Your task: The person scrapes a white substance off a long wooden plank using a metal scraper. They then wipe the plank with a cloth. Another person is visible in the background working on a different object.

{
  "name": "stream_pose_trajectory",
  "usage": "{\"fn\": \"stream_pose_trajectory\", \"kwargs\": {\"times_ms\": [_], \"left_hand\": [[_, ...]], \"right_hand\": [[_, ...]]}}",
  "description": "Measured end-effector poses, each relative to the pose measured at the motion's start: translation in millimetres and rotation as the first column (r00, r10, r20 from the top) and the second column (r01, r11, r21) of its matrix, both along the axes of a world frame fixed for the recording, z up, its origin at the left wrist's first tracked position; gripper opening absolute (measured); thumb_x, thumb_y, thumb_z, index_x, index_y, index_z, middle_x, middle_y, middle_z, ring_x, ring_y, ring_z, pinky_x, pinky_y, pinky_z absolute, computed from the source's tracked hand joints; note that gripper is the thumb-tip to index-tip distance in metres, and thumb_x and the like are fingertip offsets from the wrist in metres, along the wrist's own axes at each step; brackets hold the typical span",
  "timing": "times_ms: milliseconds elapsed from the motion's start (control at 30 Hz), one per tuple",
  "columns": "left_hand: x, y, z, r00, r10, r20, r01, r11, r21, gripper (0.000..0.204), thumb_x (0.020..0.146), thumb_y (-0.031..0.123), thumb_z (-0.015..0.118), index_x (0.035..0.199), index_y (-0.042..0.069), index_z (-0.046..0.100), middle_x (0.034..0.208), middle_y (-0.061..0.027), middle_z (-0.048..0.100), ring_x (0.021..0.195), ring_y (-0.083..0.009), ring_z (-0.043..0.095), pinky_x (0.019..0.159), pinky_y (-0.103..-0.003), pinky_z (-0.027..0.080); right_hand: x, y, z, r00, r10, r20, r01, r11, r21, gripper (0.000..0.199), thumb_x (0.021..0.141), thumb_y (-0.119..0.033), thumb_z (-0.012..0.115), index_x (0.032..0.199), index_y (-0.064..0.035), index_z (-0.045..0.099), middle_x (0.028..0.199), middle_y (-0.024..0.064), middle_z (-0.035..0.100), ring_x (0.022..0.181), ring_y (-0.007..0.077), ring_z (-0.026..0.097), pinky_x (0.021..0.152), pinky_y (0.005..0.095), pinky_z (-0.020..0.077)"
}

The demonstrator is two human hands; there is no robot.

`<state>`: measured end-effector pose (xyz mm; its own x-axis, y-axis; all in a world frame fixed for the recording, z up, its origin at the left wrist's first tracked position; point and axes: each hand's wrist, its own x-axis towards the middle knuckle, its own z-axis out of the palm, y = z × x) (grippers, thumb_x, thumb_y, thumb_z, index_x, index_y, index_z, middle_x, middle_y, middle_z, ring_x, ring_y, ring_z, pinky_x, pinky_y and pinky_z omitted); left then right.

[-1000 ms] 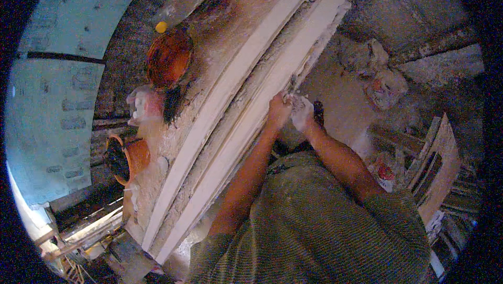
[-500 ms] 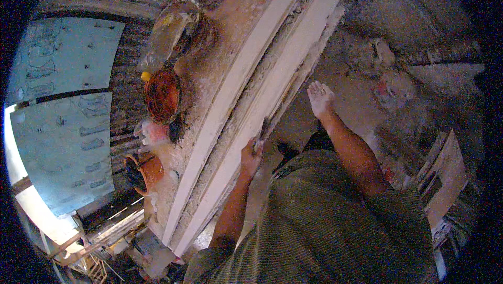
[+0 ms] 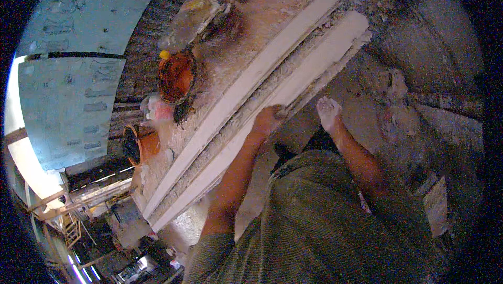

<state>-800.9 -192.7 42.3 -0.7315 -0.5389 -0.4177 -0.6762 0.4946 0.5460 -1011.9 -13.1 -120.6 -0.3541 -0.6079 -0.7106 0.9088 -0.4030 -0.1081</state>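
Over dusty bench [image 3: 230,71], cannot tell grip of left fingers [image 3: 273,112] or right fingers [image 3: 324,105]. May chip near white strip [image 3: 301,78], pressing hard.

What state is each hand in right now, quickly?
Left hand: curled at the near white strip; whether it holds anything can't be told.
Right hand: partly open, smeared white, nothing visibly held.

Left hand [image 3: 268,120] advanced toward upper end of near white strip [image 3: 308,71] since half-second earlier, right hand [image 3: 329,114], against left one second ago, now separated.
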Motion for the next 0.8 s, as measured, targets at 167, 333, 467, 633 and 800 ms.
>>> {"fn": "stream_pose_trajectory", "kwargs": {"times_ms": [167, 333, 467, 633, 800], "left_hand": [[183.6, 19.7, 49.2, 0.892, -0.099, 0.441, 0.119, 0.993, -0.018, 0.051, 0.084, 0.046, 0.073, 0.127, 0.019, 0.067, 0.133, -0.0163, 0.065, 0.104, -0.0355, 0.07, 0.085, -0.048, 0.057], [140.4, 31.9, 16.3, 0.861, -0.094, 0.499, 0.194, 0.969, -0.152, 0.045, 0.083, 0.041, 0.073, 0.12, 0.016, 0.067, 0.117, -0.0147, 0.069, 0.099, -0.0382, 0.07, 0.082, -0.051, 0.057], [-36.4, 21.1, -6.8, 0.99, -0.142, 0.022, 0.143, 0.962, -0.233, 0.04, 0.089, 0.04, 0.064, 0.113, 0.008, 0.066, 0.105, -0.0207, 0.07, 0.088, -0.0444, 0.07, 0.074, -0.053, 0.056], [-54.2, 7.0, 41.4, 0.989, -0.146, 0.037, 0.15, 0.967, -0.208, 0.043, 0.091, 0.029, 0.062, 0.131, 0.014, 0.064, 0.121, -0.0198, 0.07, 0.096, -0.0393, 0.072, 0.08, -0.05, 0.059], [147.6, -33.3, 53.5, 0.866, -0.078, 0.494, 0.175, 0.973, -0.152, 0.059, 0.093, 0.042, 0.061, 0.149, 0.024, 0.051, 0.151, -0.0206, 0.052, 0.123, -0.0387, 0.062, 0.098, -0.052, 0.053]], "right_hand": [[-0.7, 26.3, -8.4, 0.996, -0.012, 0.084, 0.013, 1.0, -0.004, 0.032, 0.099, -0.028, 0.06, 0.118, -0.0012, 0.062, 0.118, 0.0116, 0.065, 0.115, 0.0299, 0.062, 0.108, 0.0439, 0.0484], [-10.9, 52.0, -30.9, 0.996, 0.095, -0.002, -0.094, 0.992, 0.088, 0.034, 0.098, -0.027, 0.061, 0.118, 0.0, 0.062, 0.121, 0.0124, 0.065, 0.117, 0.0306, 0.061, 0.109, 0.0431, 0.0479], [-11.5, 44.3, -30.7, 1.0, -0.007, 0.025, 0.005, 0.999, 0.048, 0.03, 0.097, -0.025, 0.062, 0.116, -0.001, 0.061, 0.125, 0.0141, 0.064, 0.116, 0.0323, 0.062, 0.108, 0.0471, 0.0491], [-5.4, 15.4, -5.6, 0.997, -0.034, -0.074, 0.031, 0.998, -0.049, 0.026, 0.097, -0.024, 0.063, 0.111, -0.0017, 0.06, 0.121, 0.0148, 0.065, 0.115, 0.0338, 0.062, 0.107, 0.0496, 0.05], [12.2, 9.6, 19.3, 0.988, -0.134, -0.078, 0.133, 0.991, -0.019, 0.023, 0.097, -0.019, 0.063, 0.111, -0.0003, 0.06, 0.115, 0.0145, 0.066, 0.111, 0.0323, 0.063, 0.103, 0.0465, 0.0539]]}}
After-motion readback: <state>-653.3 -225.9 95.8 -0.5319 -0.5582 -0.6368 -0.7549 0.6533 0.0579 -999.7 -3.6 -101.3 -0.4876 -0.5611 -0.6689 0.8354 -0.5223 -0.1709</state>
